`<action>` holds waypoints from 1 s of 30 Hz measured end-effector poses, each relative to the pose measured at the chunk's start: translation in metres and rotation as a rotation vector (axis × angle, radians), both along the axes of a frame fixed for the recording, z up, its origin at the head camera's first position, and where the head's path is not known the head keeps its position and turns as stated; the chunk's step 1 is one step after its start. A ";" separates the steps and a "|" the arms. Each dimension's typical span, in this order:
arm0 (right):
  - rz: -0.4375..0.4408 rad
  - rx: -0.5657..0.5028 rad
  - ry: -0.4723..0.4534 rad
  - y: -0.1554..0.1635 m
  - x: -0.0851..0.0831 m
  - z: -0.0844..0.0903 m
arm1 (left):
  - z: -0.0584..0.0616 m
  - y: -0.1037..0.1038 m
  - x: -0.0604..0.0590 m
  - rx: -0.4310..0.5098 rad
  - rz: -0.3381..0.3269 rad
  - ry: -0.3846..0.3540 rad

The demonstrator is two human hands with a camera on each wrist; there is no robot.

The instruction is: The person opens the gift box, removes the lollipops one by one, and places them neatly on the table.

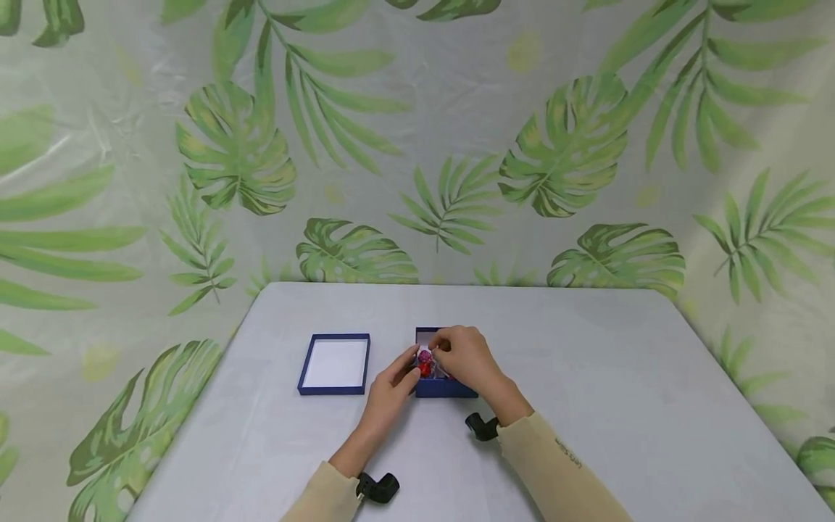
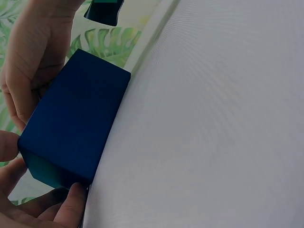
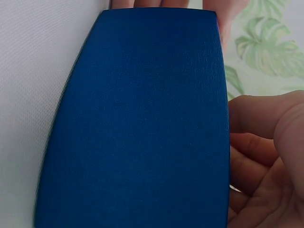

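Note:
A small dark blue box [image 1: 446,388] stands open near the middle of the grey table [image 1: 620,377]. Inside it lies a red and purple item [image 1: 425,362], partly hidden by fingers. My left hand [image 1: 411,367] holds the box at its left side; its fingers [image 2: 71,209] curl round the lower corner of the blue box [image 2: 76,123]. My right hand [image 1: 438,348] reaches over the opening with curled fingers that pinch the item. In the right wrist view the box wall [image 3: 142,123] fills the picture, with my right hand [image 3: 266,161] beside it.
The box's blue lid [image 1: 334,365] lies upside down, white inside, a little to the left of the box. A leaf-patterned sheet [image 1: 417,145] hangs behind and around the table. Black camera mounts [image 1: 483,426] sit at both wrists.

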State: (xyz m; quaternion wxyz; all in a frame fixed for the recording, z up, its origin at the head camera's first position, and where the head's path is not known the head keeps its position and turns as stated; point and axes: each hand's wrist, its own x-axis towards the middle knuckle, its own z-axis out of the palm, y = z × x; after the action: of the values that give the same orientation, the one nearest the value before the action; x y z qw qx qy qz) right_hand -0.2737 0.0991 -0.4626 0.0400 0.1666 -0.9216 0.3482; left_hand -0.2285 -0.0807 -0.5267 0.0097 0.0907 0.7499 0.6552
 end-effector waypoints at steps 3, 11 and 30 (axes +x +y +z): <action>0.016 0.016 0.000 0.000 0.000 0.001 | -0.001 0.000 -0.001 -0.007 0.011 -0.003; 0.022 0.043 0.026 0.001 -0.001 0.009 | 0.000 0.001 -0.005 -0.002 0.009 0.003; -0.017 -0.005 0.124 0.016 0.005 0.031 | 0.028 0.004 0.015 0.003 -0.002 0.024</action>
State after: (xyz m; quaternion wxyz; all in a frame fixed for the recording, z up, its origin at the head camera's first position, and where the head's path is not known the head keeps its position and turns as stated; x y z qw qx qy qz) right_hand -0.2686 0.1148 -0.4320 0.1002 0.1800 -0.9179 0.3391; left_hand -0.2134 -0.0768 -0.4989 0.0014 0.0995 0.7488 0.6553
